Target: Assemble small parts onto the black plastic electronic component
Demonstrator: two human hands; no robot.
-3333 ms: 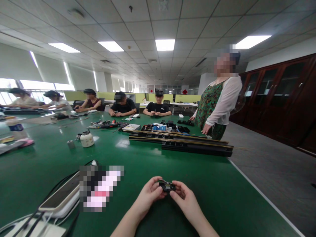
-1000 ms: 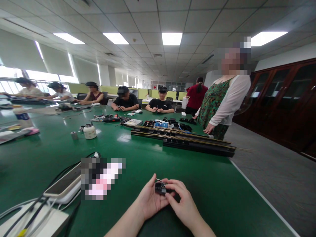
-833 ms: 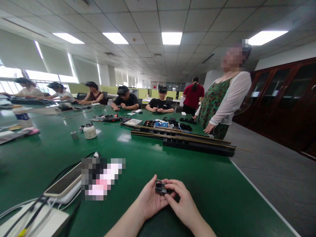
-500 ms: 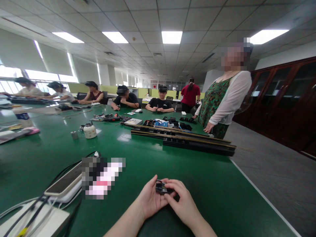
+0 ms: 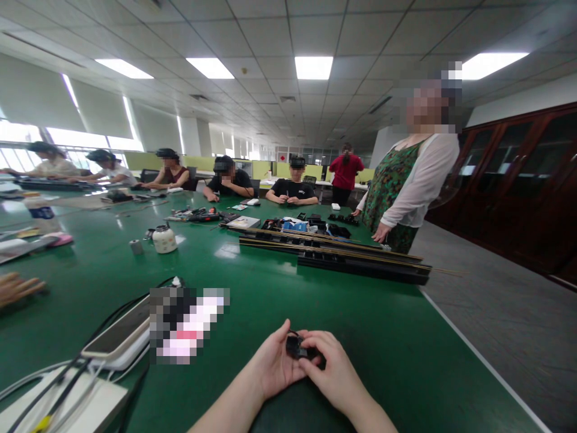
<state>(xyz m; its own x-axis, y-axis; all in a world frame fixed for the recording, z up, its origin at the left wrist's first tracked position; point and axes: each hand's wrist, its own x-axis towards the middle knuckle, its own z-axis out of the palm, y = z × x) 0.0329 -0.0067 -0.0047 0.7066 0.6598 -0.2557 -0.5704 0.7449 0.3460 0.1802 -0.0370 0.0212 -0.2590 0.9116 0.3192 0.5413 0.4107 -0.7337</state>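
Between my two hands is a small black plastic part (image 5: 295,346), held just above the green table; its exact kind is too small to make out. My left hand (image 5: 280,365) is palm up with the thumb raised, and its fingers curl under and behind the part. From the right, my right hand (image 5: 330,365) pinches the same part with thumb and fingers, covering its right end. To the left of my hands lies a lit, blurred-out screen (image 5: 193,328).
A phone (image 5: 119,328) with cables lies at left beside a white box (image 5: 67,400). Long black rails (image 5: 360,264) with thin brass-coloured rods stretch across the right. Beyond are a jar (image 5: 164,239), tools and seated co-workers. A person (image 5: 396,186) stands at the right edge.
The black part has turned slightly in my hands, and its lighter inner area is less visible. Another person's hand has entered at the left edge. The person in red at the back has turned.
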